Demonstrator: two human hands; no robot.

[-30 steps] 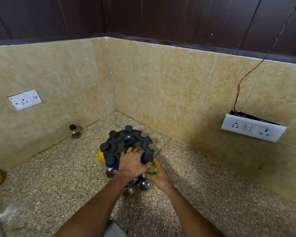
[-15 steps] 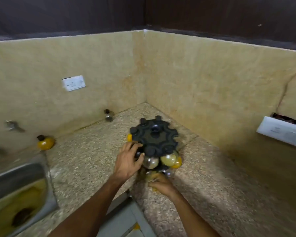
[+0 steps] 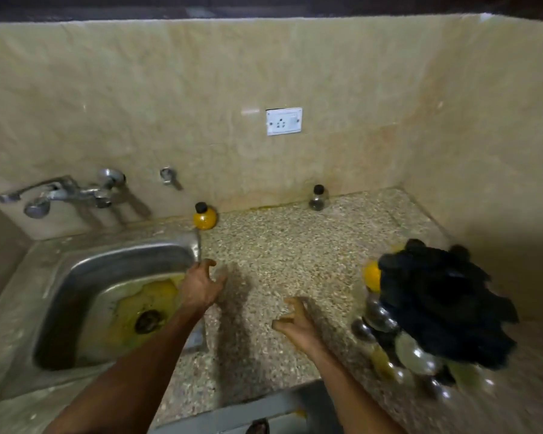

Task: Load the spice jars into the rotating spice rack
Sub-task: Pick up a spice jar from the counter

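We see both hands empty, fingers loosely spread: left hand (image 3: 201,285) beside sink (image 3: 76,270), right hand (image 3: 297,322) between sink and spice rack (image 3: 445,305).

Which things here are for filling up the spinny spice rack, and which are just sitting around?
For the job:
spice rack
yellow jar by the wall
clear jar by the wall
left hand and right hand, both holding nothing

Just sitting around:
sink
tap
wall socket
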